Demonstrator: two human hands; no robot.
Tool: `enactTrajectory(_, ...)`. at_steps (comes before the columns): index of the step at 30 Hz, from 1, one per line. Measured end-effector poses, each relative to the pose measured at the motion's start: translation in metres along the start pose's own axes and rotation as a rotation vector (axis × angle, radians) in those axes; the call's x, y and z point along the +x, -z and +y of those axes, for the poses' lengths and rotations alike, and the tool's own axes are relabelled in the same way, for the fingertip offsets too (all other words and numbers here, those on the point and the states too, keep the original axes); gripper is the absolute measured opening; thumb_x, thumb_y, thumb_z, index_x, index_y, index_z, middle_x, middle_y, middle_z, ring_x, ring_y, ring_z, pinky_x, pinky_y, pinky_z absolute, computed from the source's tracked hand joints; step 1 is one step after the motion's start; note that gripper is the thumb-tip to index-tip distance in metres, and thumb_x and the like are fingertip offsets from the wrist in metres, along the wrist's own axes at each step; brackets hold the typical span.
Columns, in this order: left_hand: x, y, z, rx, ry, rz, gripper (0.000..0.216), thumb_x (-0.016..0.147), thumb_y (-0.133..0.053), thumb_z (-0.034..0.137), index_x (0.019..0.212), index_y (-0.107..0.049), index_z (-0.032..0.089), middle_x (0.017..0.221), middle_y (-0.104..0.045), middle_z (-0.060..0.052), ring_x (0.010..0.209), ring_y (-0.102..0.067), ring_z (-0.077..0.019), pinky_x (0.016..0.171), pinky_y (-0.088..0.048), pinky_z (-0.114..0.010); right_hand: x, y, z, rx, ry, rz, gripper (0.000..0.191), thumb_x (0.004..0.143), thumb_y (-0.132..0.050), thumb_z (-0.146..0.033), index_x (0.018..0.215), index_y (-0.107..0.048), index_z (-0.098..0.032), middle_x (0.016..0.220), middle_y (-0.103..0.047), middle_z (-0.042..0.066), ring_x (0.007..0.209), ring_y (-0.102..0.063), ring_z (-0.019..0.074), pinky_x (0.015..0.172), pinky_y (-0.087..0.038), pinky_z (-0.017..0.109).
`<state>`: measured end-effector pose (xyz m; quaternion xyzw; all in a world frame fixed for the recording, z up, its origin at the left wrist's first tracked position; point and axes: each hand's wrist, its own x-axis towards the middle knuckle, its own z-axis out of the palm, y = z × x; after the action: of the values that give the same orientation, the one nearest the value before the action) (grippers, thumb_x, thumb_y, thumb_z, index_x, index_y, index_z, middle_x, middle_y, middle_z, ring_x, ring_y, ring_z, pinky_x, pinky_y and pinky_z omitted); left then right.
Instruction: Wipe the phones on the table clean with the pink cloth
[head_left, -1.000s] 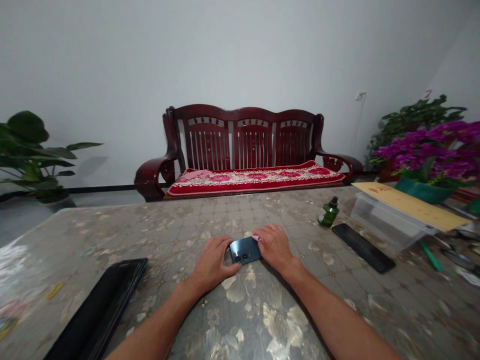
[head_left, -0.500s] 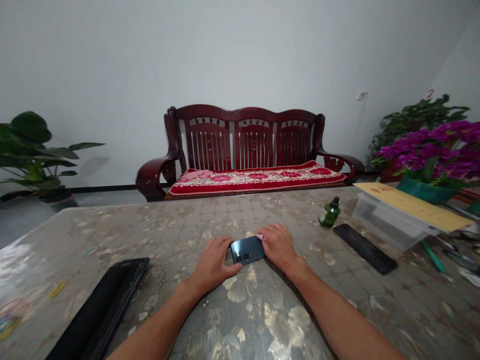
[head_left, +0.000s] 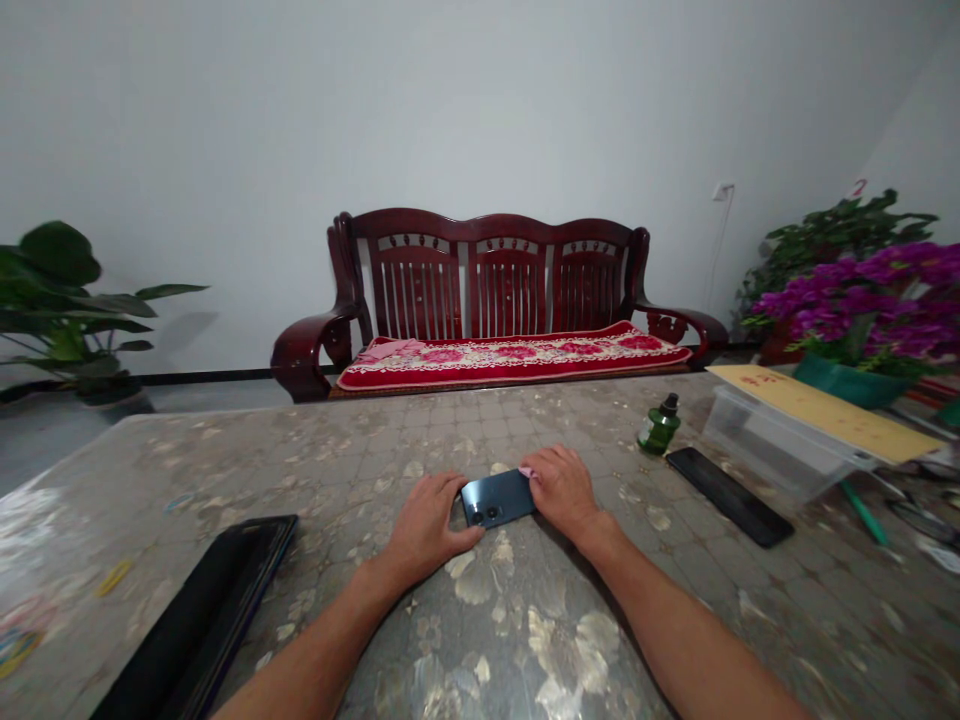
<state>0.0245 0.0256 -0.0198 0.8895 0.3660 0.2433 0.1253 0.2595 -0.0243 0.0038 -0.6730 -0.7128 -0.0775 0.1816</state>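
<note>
At phone [head_left: 504, 490], right fingers [head_left: 553, 466] partly hide pink cloth [head_left: 528, 472].

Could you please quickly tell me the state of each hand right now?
Left hand: closed on the left end of the blue phone.
Right hand: closed, holding a pink cloth at the phone's right end.

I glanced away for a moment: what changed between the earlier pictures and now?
The right hand, holding a pink cloth, slid rightward along the smartphone, baring more of its back. Nothing was let go. The left hand stayed at the smartphone's left end.
</note>
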Motion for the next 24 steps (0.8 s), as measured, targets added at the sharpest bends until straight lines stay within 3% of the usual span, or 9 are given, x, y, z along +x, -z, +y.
enactTrajectory(18,0.001,0.0,0.001,0.012,-0.003,-0.003,0.051,0.069,-0.074,0.034,0.116,-0.061,0.02,0.12,-0.064,-0.012,0.111,-0.058,-0.033,0.102,-0.04,-0.048,0.004,0.027,-0.017,-0.215,-0.061,-0.16,0.018,0.077,-0.056,-0.011,0.085,-0.073,-0.014,0.089,-0.073,0.016,0.088,-0.064,0.0272,0.077,-0.035,0.036)
enactTrajectory(24,0.001,0.0,0.001,0.018,-0.009,0.003,0.051,0.068,-0.075,0.033,0.115,-0.062,0.018,0.118,-0.064,-0.013,0.111,-0.058,-0.0334,0.101,-0.042,-0.047,-0.003,0.025,-0.025,-0.112,0.053,-0.138,0.017,0.08,-0.056,-0.014,0.081,-0.072,-0.019,0.087,-0.073,0.009,0.089,-0.061,0.0236,0.077,-0.034,0.033)
